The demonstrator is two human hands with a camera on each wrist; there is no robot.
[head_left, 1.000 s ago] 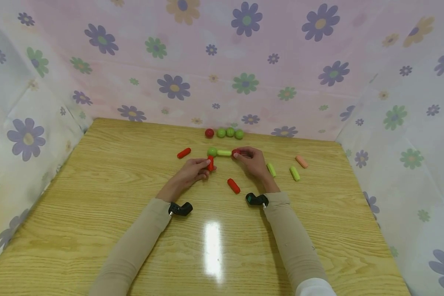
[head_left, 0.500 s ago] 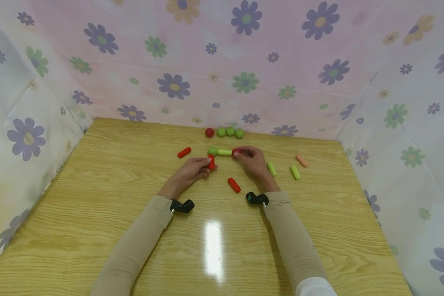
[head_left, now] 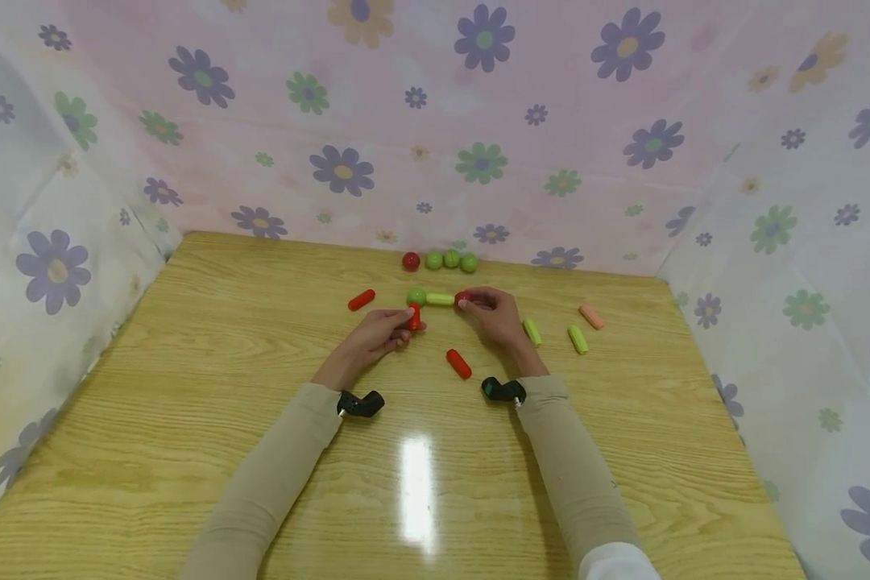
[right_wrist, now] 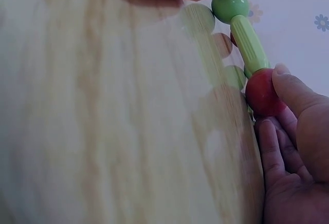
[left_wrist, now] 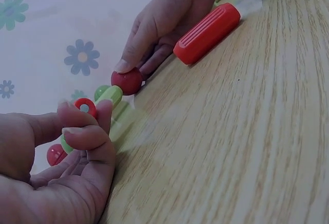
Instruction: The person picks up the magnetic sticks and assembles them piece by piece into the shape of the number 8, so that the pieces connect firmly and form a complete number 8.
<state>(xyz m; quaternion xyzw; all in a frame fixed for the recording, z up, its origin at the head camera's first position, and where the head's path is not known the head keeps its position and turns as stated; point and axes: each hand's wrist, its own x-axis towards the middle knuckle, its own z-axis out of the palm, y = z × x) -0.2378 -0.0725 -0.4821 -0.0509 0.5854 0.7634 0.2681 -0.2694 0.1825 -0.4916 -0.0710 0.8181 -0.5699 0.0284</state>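
Between the thumb and fingers of my left hand is a red ridged rod, pinched so that its far end lies at a green ball. Whether rod and ball touch is unclear. In the left wrist view the rod's near end shows a round hole. A light-green rod joins that green ball to a red ball. My right hand pinches the red ball, thumb on top. Nearest to both hands, another red rod lies loose on the table.
Behind the hands, a red ball and several green balls form a row near the flowered cloth. One red rod lies at left. Two light-green rods and an orange rod lie at right on the wooden table.
My left hand has shifted slightly forward and right with its red rod, toward the green ball. The right hand stays on the red ball, and the loose pieces have not moved.
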